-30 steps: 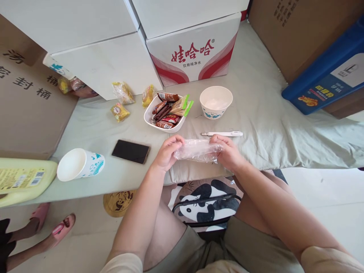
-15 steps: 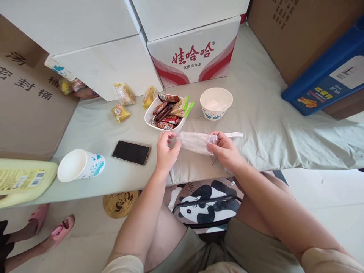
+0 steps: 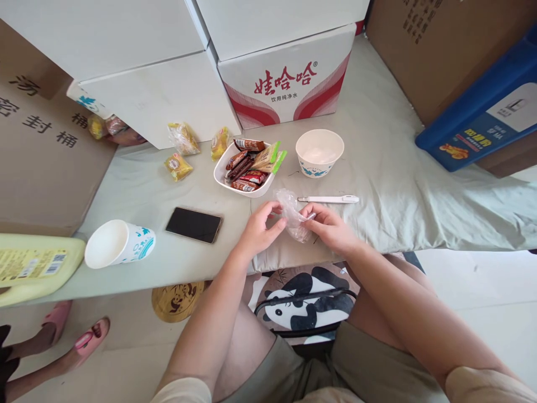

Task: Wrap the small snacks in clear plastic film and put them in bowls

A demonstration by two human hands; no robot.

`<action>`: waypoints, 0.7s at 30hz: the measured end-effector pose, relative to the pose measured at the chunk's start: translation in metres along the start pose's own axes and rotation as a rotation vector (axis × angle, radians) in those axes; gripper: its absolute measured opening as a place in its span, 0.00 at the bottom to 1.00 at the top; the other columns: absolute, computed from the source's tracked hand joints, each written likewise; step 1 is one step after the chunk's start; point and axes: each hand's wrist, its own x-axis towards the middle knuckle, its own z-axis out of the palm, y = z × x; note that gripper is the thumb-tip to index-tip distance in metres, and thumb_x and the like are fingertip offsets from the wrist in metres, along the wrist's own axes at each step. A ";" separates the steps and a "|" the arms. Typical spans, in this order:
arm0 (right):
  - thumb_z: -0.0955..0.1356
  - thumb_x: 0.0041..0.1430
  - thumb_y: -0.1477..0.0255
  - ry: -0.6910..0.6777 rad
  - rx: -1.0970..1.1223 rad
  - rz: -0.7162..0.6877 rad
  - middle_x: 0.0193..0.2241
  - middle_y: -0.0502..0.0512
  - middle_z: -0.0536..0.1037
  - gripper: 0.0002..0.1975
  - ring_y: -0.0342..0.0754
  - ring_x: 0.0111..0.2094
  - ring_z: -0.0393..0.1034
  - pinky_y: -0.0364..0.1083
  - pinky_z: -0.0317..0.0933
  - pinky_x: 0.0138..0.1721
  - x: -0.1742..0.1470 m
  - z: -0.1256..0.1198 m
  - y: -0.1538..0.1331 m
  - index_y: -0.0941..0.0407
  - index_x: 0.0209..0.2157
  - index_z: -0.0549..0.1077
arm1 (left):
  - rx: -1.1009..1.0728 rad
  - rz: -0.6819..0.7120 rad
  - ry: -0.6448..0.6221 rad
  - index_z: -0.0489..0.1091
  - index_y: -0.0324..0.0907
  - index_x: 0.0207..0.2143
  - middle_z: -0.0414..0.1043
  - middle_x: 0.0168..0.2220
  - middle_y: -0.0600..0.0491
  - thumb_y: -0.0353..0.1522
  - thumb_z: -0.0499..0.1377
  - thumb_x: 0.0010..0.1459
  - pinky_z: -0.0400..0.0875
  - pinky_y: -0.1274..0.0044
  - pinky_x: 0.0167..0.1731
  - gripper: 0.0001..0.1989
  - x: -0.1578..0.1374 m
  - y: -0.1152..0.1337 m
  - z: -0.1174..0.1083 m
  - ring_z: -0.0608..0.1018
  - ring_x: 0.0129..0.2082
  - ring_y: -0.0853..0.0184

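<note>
A clear, crumpled plastic bag (image 3: 295, 219) is bunched up above the front edge of the cloth. My right hand (image 3: 333, 226) pinches its right side between thumb and fingers. On the other side, my left hand (image 3: 264, 228) has its thumb and fingers curved and apart, with the tips at the bag's left edge. Just beyond the bag lies a white utility knife (image 3: 329, 199). Behind my hands stand a white paper bowl (image 3: 319, 168) with a blue leaf pattern and a square white dish (image 3: 222, 174) of wrapped snacks (image 3: 254, 165).
Left of my hands lies a black phone (image 3: 193, 225); a paper cup (image 3: 140, 243) rests on its side beyond it. Small yellow packets (image 3: 178, 167) sit near the white cartons (image 3: 289, 84). A blue jug (image 3: 474, 123) stands right. Another person's feet (image 3: 92, 338) show lower left.
The plastic bag has gone from stretched sideways between my hands to a crumpled bunch. My left hand has moved right, and more of the utility knife now shows.
</note>
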 end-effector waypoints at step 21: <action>0.69 0.58 0.62 -0.056 -0.074 -0.058 0.32 0.50 0.73 0.11 0.45 0.32 0.67 0.46 0.63 0.37 0.001 -0.003 0.004 0.53 0.38 0.71 | -0.041 -0.109 -0.090 0.69 0.40 0.35 0.69 0.29 0.55 0.45 0.58 0.62 0.65 0.77 0.33 0.16 0.000 0.003 0.004 0.71 0.30 0.69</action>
